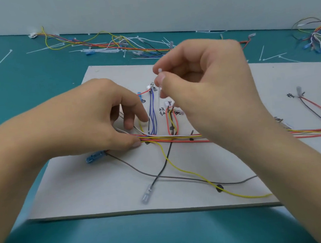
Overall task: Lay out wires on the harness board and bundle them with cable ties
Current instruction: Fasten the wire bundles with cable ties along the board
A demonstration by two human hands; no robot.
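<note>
The left hand (100,117) rests on the board (83,188), its thumb and curled fingers pinching the wires (177,138) — a red, yellow and white bundle running across the board's middle. The right hand (207,88) hovers just above, thumb and forefinger closed on a white cable tie (159,95) that hangs tip-down beside the blue wires (153,118). Spare ties (0,61) and a tangle of cables (108,44) lie on the teal table (13,87) behind — near the wall.
</note>
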